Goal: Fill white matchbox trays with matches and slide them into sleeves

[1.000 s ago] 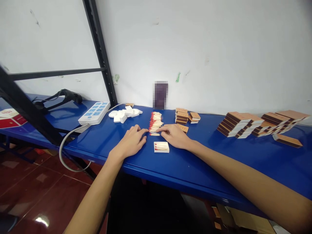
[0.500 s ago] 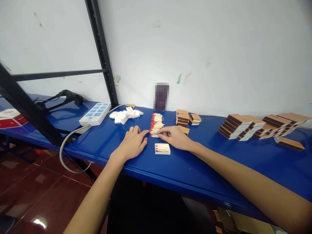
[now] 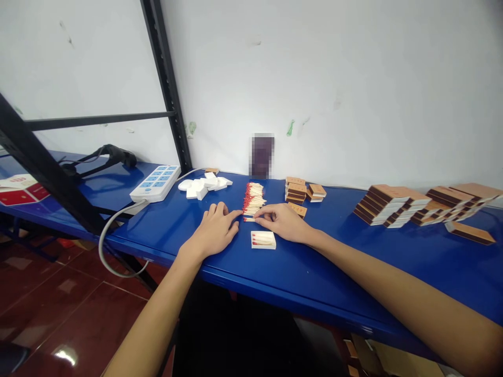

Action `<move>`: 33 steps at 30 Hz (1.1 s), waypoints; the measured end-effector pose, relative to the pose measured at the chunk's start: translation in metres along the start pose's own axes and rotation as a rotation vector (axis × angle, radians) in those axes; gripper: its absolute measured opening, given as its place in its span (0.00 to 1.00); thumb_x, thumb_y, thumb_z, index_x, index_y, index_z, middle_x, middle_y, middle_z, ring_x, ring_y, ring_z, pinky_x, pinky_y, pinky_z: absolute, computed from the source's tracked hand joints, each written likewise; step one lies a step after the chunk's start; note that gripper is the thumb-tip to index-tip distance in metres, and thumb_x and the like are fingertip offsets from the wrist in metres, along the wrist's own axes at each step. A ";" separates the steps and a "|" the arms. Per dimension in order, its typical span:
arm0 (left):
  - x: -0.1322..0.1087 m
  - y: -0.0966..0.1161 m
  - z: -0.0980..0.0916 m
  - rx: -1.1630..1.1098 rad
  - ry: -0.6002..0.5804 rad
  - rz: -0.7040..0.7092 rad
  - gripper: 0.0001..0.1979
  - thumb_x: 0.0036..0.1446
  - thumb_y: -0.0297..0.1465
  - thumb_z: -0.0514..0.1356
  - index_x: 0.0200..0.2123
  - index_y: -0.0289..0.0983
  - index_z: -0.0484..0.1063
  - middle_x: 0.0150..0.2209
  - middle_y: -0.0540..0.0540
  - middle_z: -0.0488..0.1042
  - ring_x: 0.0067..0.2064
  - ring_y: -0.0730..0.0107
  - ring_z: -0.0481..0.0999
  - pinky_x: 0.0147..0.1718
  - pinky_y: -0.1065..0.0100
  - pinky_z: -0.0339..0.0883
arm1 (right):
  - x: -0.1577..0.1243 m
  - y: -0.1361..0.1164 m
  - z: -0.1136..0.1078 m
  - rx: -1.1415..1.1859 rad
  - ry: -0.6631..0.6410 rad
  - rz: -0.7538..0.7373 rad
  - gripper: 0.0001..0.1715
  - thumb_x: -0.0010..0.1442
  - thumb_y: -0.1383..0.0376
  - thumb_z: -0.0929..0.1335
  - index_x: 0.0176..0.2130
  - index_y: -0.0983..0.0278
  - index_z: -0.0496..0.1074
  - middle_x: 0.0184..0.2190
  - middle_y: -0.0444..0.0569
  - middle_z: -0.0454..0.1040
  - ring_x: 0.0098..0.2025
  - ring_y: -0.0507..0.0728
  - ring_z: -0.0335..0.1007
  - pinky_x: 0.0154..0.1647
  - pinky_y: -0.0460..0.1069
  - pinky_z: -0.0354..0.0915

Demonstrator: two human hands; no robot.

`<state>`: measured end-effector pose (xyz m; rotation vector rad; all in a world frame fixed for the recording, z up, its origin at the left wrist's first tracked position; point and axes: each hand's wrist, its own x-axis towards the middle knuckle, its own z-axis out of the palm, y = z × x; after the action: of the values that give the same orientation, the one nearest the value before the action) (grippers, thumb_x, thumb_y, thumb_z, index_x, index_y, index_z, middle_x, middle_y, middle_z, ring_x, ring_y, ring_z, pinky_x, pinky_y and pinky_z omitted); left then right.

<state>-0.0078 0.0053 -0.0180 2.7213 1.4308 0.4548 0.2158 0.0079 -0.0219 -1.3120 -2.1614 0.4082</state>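
Observation:
A heap of red-headed matches [image 3: 255, 199] lies on the blue table, heads to the left. Close to its near edge, my right hand [image 3: 285, 221] pinches the right end of a single match [image 3: 249, 220] between thumb and forefinger. From the other side my left hand [image 3: 215, 229] rests on the table, fingers apart, its forefinger tip at the head end of the nearest matches. Just in front of both hands sits a small white matchbox tray [image 3: 264, 247] with several matches in it.
Behind my right hand are stacked matchboxes [image 3: 295, 189]; larger stacks [image 3: 383, 204] stand farther right. White pieces [image 3: 204, 184] and a power strip [image 3: 155, 183] lie to the left, beside a black metal post [image 3: 168, 78]. A pixelated dark object [image 3: 262, 156] is at the wall.
The single match now lies slightly apart from the heap, toward me. Both hands stay almost where they were; the whole view shifts a little.

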 end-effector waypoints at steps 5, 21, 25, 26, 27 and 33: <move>0.000 0.000 0.000 -0.005 0.003 0.001 0.22 0.66 0.38 0.45 0.60 0.45 0.65 0.44 0.41 0.62 0.45 0.56 0.61 0.45 0.53 0.61 | 0.000 0.000 0.001 -0.001 0.037 -0.005 0.15 0.62 0.61 0.64 0.38 0.64 0.79 0.24 0.44 0.73 0.24 0.50 0.60 0.27 0.46 0.53; 0.000 0.001 -0.002 -0.024 -0.019 0.025 0.21 0.66 0.38 0.44 0.58 0.46 0.65 0.44 0.42 0.63 0.45 0.56 0.61 0.44 0.53 0.62 | 0.000 0.002 0.002 -0.039 0.066 -0.011 0.18 0.62 0.63 0.63 0.44 0.65 0.79 0.20 0.43 0.71 0.22 0.51 0.60 0.27 0.46 0.54; -0.001 0.002 -0.003 -0.026 -0.028 0.025 0.21 0.67 0.37 0.44 0.58 0.45 0.65 0.45 0.42 0.62 0.45 0.57 0.61 0.45 0.54 0.62 | -0.001 0.002 0.002 -0.037 0.061 -0.025 0.18 0.62 0.63 0.62 0.42 0.64 0.80 0.23 0.44 0.74 0.23 0.51 0.62 0.27 0.46 0.55; -0.001 0.003 -0.003 -0.027 -0.031 0.025 0.21 0.67 0.37 0.44 0.58 0.45 0.65 0.45 0.41 0.62 0.45 0.56 0.61 0.45 0.54 0.62 | -0.001 0.002 0.002 -0.035 0.059 -0.026 0.18 0.62 0.63 0.62 0.42 0.64 0.80 0.25 0.45 0.75 0.23 0.51 0.63 0.28 0.46 0.55; -0.001 0.003 -0.004 -0.029 -0.035 0.026 0.21 0.67 0.37 0.44 0.58 0.45 0.65 0.45 0.41 0.62 0.46 0.56 0.61 0.45 0.54 0.62 | -0.001 0.002 0.002 -0.035 0.057 -0.024 0.18 0.62 0.64 0.62 0.42 0.64 0.80 0.26 0.45 0.76 0.24 0.51 0.63 0.28 0.47 0.55; 0.000 0.002 -0.003 -0.038 -0.033 0.035 0.20 0.66 0.36 0.44 0.58 0.44 0.65 0.45 0.41 0.62 0.46 0.56 0.61 0.46 0.54 0.61 | 0.000 0.000 0.001 -0.065 0.041 0.020 0.19 0.61 0.64 0.62 0.45 0.65 0.79 0.21 0.44 0.72 0.22 0.51 0.61 0.27 0.46 0.54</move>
<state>-0.0067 0.0039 -0.0147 2.7149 1.3555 0.4319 0.2148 0.0082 -0.0223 -1.3670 -2.1451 0.3180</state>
